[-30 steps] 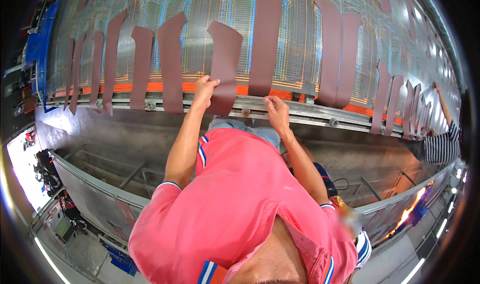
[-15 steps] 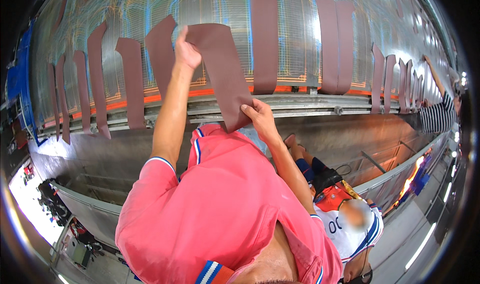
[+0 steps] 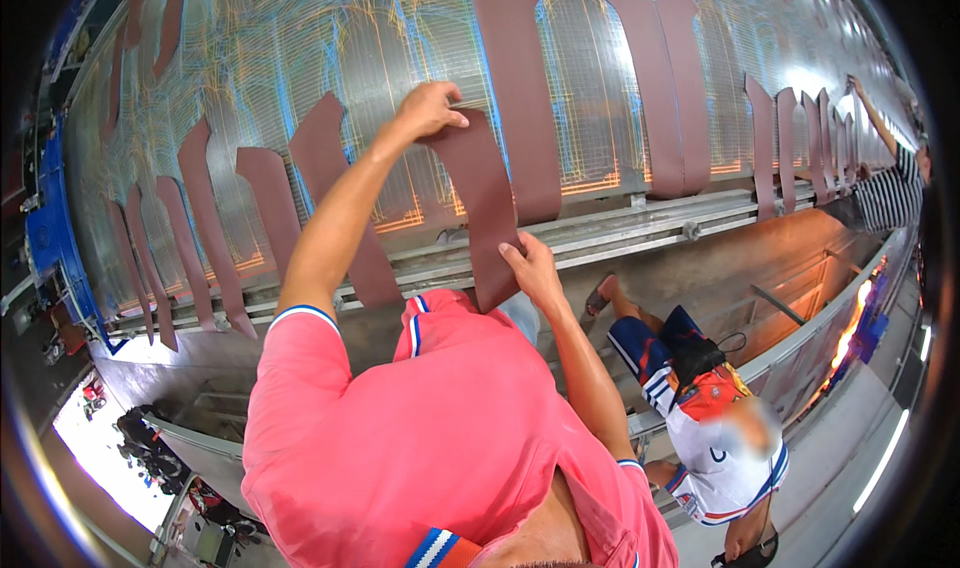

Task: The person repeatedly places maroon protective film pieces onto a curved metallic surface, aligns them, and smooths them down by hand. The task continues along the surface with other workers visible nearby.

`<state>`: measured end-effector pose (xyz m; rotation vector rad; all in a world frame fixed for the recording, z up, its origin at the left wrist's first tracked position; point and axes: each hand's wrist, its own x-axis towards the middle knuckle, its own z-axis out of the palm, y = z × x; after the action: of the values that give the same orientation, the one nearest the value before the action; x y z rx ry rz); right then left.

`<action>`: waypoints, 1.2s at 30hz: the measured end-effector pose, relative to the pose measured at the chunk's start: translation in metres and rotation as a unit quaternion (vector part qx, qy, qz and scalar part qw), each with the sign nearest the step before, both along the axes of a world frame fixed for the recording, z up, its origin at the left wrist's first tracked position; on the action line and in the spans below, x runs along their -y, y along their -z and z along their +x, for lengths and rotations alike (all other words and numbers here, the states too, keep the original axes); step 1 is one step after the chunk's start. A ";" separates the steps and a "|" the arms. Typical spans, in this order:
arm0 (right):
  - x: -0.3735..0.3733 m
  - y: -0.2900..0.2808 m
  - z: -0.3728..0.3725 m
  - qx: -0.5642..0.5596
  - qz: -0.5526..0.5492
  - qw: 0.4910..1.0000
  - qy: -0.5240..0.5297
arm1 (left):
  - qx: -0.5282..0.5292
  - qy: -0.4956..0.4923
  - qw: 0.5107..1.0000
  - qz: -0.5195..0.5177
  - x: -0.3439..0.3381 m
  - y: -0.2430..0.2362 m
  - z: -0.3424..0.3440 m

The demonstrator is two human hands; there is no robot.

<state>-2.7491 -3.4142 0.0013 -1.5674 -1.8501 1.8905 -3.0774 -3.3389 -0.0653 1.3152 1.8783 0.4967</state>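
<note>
A long brown strip of sheet material (image 3: 478,193), perhaps leather or vinyl, lies with its far end over the metal table (image 3: 400,183) and its near end past the table's edge, close to my body. My left hand (image 3: 428,111) is at the strip's far end, with the thumb by its top edge and the bent fingers apart from it. At the near end, my right hand (image 3: 533,272) pinches the strip's right side, thumb on top and the other fingers partly hidden beneath. Similar brown pieces (image 3: 520,98) lie on both sides.
Metal rails (image 3: 620,233) run along the table's near edge. Blue and orange lines cover its surface. A person in a white-and-red shirt (image 3: 720,448) is behind me on the right. Another person in a striped top (image 3: 888,200) reaches over the table at far right.
My left hand has moved right along the strip's far end, its fingers going from stretched to bent. The strip and my right hand sit lower in view and slightly further right.
</note>
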 end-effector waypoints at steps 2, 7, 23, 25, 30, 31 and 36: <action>0.006 -0.009 -0.001 -0.025 -0.077 0.994 0.072 | 0.021 -0.024 0.999 0.004 -0.001 0.003 0.012; 0.016 -0.011 0.006 -0.037 -0.185 0.972 0.140 | 0.040 -0.073 0.996 -0.032 -0.023 -0.012 -0.013; 0.001 0.031 -0.070 -0.084 -0.162 0.967 0.177 | 0.011 0.072 0.996 -0.055 -0.100 -0.023 -0.101; 0.004 0.031 -0.067 -0.076 -0.166 0.965 0.188 | 0.036 0.068 0.992 -0.100 -0.095 -0.044 -0.097; -0.010 0.011 -0.063 -0.077 -0.157 0.968 0.179 | -0.036 0.017 0.999 0.015 -0.092 -0.050 -0.123; -0.013 0.010 -0.062 -0.088 -0.147 0.969 0.178 | -0.059 0.013 0.997 0.040 -0.099 -0.050 -0.128; -0.024 0.017 -0.066 -0.085 -0.108 0.977 0.165 | -0.140 0.007 0.990 0.026 -0.132 -0.039 -0.143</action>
<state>-2.8150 -3.3900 -0.0157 -1.5936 -1.2618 2.0423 -3.2204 -3.2070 -0.0266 1.4949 2.0938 0.3697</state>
